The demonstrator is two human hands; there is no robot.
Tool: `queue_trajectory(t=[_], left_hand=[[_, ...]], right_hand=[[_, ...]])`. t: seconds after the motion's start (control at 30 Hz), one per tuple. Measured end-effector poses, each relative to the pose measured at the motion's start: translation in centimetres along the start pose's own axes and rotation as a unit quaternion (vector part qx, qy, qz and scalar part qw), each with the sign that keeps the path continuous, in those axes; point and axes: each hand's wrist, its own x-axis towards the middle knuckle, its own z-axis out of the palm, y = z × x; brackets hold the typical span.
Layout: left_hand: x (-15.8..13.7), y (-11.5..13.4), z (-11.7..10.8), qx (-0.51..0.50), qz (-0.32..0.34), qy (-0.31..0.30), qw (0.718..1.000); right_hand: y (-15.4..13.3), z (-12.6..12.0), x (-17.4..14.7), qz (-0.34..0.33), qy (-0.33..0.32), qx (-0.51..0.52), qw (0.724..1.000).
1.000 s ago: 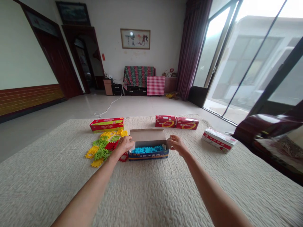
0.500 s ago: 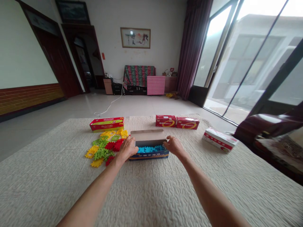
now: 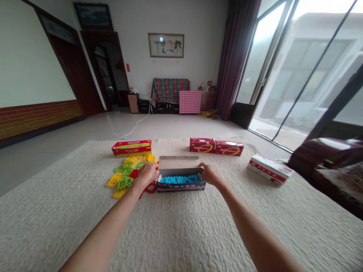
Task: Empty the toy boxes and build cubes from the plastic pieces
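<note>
A blue cardboard box (image 3: 181,186) sits on the quilted cover with its lid flap (image 3: 179,162) raised at the back. Light blue plastic interlocking pieces (image 3: 180,179) fill it. At the box's left end is my left hand (image 3: 146,174), its fingers closed at the upper edge. My right hand (image 3: 211,174) grips the right end near the lid's corner, thumb and fingers bent round the cardboard. To the left of the box lie several loose pieces: green ones (image 3: 124,183), yellow ones (image 3: 114,180) and red ones (image 3: 150,187), partly hidden by my left hand and forearm.
Behind the loose pieces stands a red and yellow-green box (image 3: 132,148). Two red boxes (image 3: 202,145) are side by side at the back, and a white and red box (image 3: 270,170) lies to the right. A dark wooden armchair (image 3: 320,158) borders the quilted cover (image 3: 181,234).
My left hand has shifted slightly left at the box's end, and the left inner flap now shows. My right hand stays at the right end. The whole view has turned a little left.
</note>
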Motion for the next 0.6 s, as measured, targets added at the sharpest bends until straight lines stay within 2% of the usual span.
queue_trajectory(t=[0.1, 0.2, 0.3, 0.37, 0.43, 0.5, 0.6], left_hand=[[0.7, 0.0, 0.9, -0.045, -0.007, -0.041, 0.998], [1.2, -0.1, 1.8, -0.103, -0.057, -0.077, 0.99], [1.3, -0.2, 2.3, -0.17, -0.115, -0.149, 0.967], [1.3, -0.4, 2.3, -0.192, -0.118, -0.16, 0.961], [1.3, -0.8, 2.0, -0.186, -0.097, -0.111, 0.971], [1.5, -1.4, 1.5, -0.157, -0.078, -0.036, 0.984], [1.8, -2.8, 1.0, -0.108, -0.083, 0.046, 0.99]], right_hand=[[-0.3, -0.4, 0.2, 0.028, -0.042, 0.006, 0.999], [-0.5, -0.7, 0.3, 0.055, -0.074, 0.021, 0.996], [-0.6, -0.8, 0.3, 0.071, -0.073, 0.035, 0.994], [-0.6, -0.6, 0.3, 0.072, -0.06, 0.045, 0.995], [-0.7, -0.4, 0.4, 0.063, -0.045, 0.054, 0.996], [-1.0, 0.2, 0.8, 0.044, -0.023, 0.071, 0.996], [-2.0, 2.0, 2.1, 0.005, 0.039, 0.114, 0.993]])
